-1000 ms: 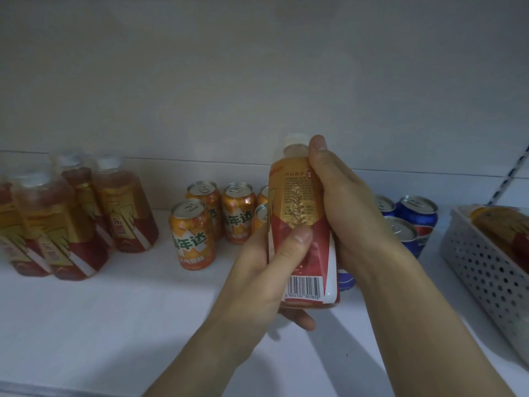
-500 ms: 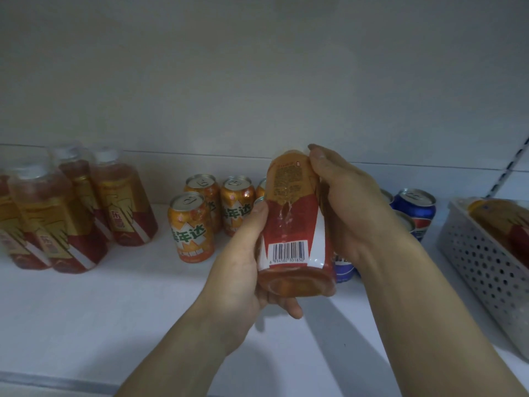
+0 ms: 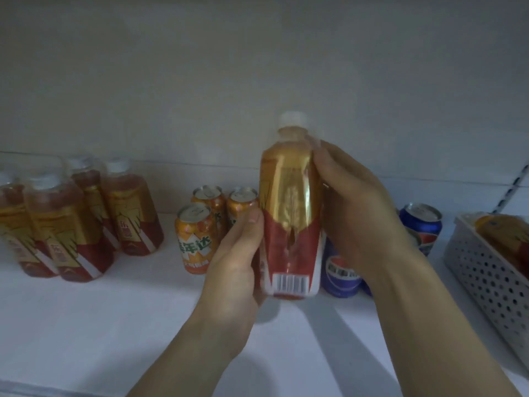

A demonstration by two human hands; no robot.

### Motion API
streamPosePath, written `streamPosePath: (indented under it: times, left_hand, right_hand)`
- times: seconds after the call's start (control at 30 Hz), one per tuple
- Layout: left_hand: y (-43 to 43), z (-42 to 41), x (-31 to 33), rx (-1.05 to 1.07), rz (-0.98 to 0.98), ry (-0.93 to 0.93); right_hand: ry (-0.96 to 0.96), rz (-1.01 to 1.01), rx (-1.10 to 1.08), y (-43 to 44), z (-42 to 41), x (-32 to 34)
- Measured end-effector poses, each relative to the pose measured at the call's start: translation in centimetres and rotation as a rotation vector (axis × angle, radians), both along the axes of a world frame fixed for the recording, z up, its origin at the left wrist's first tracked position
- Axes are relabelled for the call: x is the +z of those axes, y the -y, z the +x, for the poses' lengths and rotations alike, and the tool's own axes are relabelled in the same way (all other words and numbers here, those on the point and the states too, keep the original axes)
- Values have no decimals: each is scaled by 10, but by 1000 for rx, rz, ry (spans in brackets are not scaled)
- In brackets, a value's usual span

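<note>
A tea bottle (image 3: 290, 213) with a white cap and a gold and red label stands upright in the air above the white shelf (image 3: 100, 325). Its barcode faces me near the bottom. My left hand (image 3: 237, 259) grips its lower left side, thumb on the label. My right hand (image 3: 357, 210) wraps round its right side, fingers behind the bottle.
Several matching tea bottles (image 3: 71, 219) stand at the left. Orange cans (image 3: 197, 236) stand behind my left hand. Blue cola cans (image 3: 340, 273) stand behind my right wrist. A perforated white basket (image 3: 486, 282) holding another bottle sits at the right edge.
The bottle was tipped with its bottom toward me half a second ago. It now stands upright again with the cap up, and both hands hold it a little higher.
</note>
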State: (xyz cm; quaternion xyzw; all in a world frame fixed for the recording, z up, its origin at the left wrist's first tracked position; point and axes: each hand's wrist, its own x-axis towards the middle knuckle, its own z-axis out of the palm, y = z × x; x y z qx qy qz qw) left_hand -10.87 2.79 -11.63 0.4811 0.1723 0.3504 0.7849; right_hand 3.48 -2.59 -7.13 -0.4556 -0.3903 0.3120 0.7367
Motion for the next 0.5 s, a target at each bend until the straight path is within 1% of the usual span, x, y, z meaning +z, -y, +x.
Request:
streamPosePath:
  times: [0.1,0.2,0.37,0.5]
  left_hand:
    - [-4,2,1,134,50,55]
    - [-4,3,-1,249,103,88]
    - [0,1,1,265,248,180]
    - [0,0,0,249,293,210]
  right_hand:
    - [173,69,105,12,2,4]
    - [280,94,174,14,1,4]
    - [297,145,211,15,-7,8]
    - [290,148,205,19,-10,12]
